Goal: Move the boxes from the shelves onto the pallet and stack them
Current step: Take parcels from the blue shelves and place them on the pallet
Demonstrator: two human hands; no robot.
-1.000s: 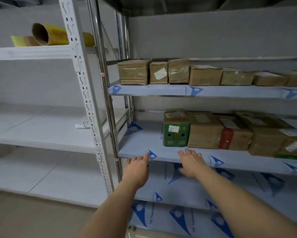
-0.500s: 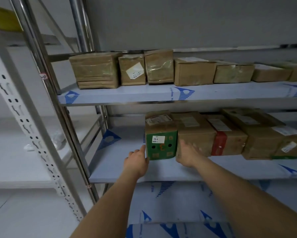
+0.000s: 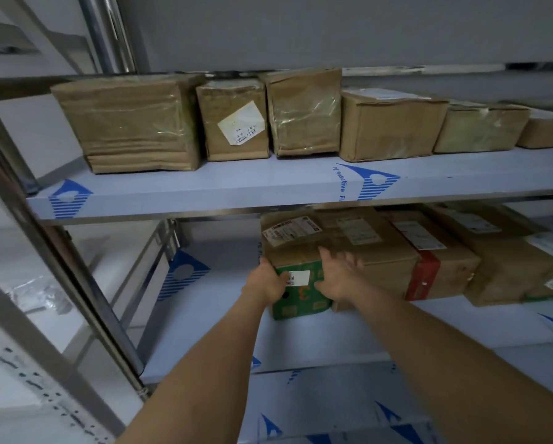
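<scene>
The person stands close to the rack, both arms reaching into the middle shelf [image 3: 224,328], a pale grey board printed with blue triangles. The target is the brown cardboard box with a green printed front [image 3: 300,283], at the left end of the row, near the shelf's front edge and touching the larger brown carton [image 3: 387,264] on its right.

The left hand [image 3: 265,283] curls its fingers round the box's left front corner. The right hand [image 3: 339,274] lies over the top right edge, fingers spread; it seems to press rather than grip, though blur makes that uncertain.

To do this well, I would slide the box forward and to the left first, freeing it from its neighbour, then get the right hand fully under or around the far side before lifting clear of the upper shelf [image 3: 268,187].
</scene>
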